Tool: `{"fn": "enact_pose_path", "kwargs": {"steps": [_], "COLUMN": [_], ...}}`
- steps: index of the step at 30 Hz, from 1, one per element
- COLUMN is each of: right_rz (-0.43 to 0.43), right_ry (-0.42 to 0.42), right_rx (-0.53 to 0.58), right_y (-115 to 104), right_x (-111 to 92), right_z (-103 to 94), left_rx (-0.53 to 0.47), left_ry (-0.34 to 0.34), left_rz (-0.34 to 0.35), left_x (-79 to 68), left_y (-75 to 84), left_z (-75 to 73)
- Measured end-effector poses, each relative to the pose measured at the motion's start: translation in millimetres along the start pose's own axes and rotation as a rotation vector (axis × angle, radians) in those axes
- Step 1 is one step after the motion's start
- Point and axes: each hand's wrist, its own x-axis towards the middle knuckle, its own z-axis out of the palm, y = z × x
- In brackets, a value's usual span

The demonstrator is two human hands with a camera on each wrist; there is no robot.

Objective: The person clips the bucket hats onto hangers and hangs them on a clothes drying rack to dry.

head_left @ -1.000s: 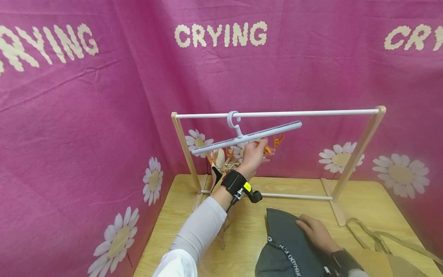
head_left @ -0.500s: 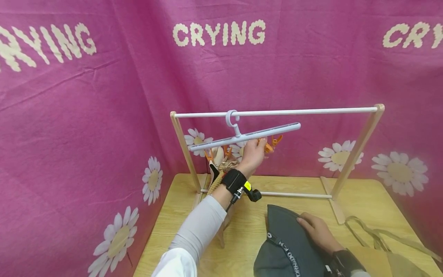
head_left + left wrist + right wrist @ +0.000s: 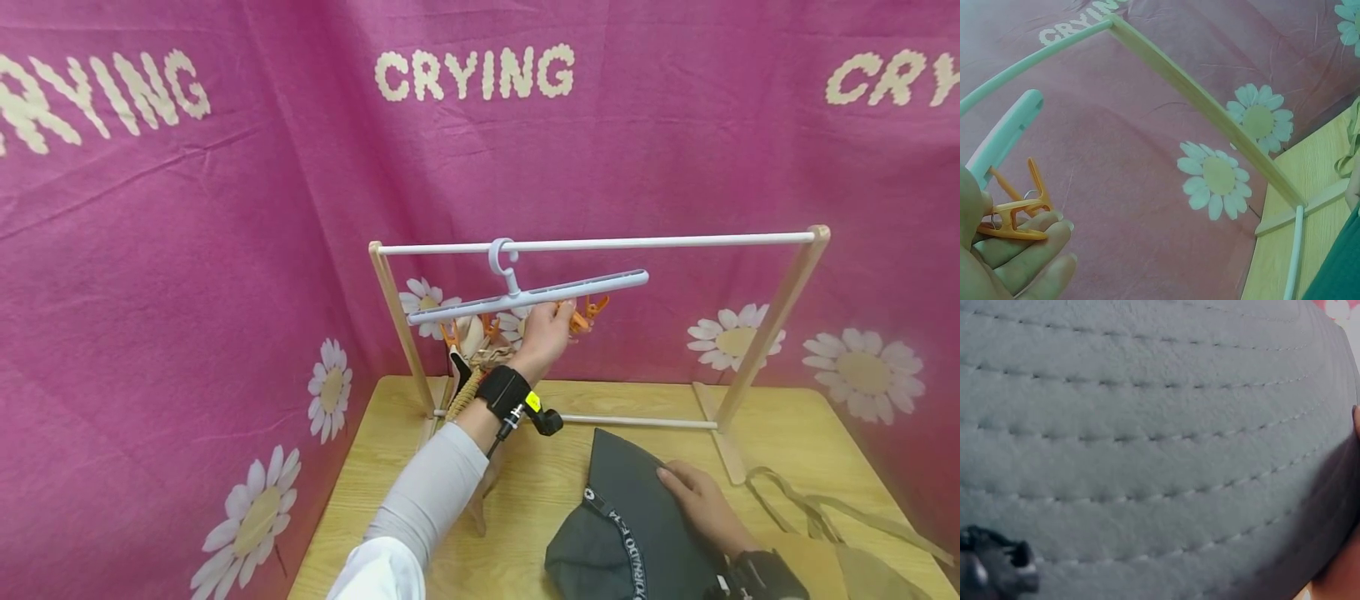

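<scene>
A pale blue hanger (image 3: 525, 297) hangs tilted from the white rail, its right end higher. Below its right half, my left hand (image 3: 545, 337) pinches an orange clip (image 3: 1016, 225) between thumb and fingers. Another orange clip (image 3: 596, 307) is just to the right. Two more clips at the hanger's left end bear a beige bundle (image 3: 491, 358) with a braided cord, partly behind my left forearm. My right hand (image 3: 705, 508) grips the brim of a dark grey hat (image 3: 622, 475) with a lettered band. Stitched rows of the hat brim (image 3: 1147, 412) fill the right wrist view.
The wood-and-white rack (image 3: 772, 325) stands on a wooden table (image 3: 517, 517). A tan cloth item (image 3: 810, 558) with loose straps (image 3: 821, 504) lies at the right. A pink curtain (image 3: 637, 150) with daisies encloses the back and left.
The hat and my right hand have shifted slightly right, with the brim's tip raised. The hanger tilts a little less. My left hand stays at the clip.
</scene>
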Motion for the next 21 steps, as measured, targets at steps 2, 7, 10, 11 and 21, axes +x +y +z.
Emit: {"fn": "enact_pose_path", "kwargs": {"steps": [2, 7, 10, 11, 21], "right_rz": [0.023, 0.077, 0.103, 0.106, 0.121], "right_ry": [-0.015, -0.027, -0.03, -0.027, -0.037], "right_rx": [0.038, 0.13, 0.18, 0.194, 0.283], "right_y": [-3, -11, -15, -17, -32], "right_x": [0, 3, 5, 5, 11], "right_z": [-1.9, -4.8, -6.2, -6.5, -7.4], "left_rx": [-0.03, -0.075, -0.073, -0.066, 0.013], "left_ry": [-0.014, -0.024, -0.015, -0.009, -0.006], "left_rz": [-0.006, -0.047, -0.079, -0.089, -0.123], "left_x": [-0.6, -2.2, -2.8, -3.2, -4.8], "left_y": [-0.5, -0.4, 0.6, 1.0, 0.5], "left_z": [-1.0, -2.6, -3.5, -4.0, -8.3]}}
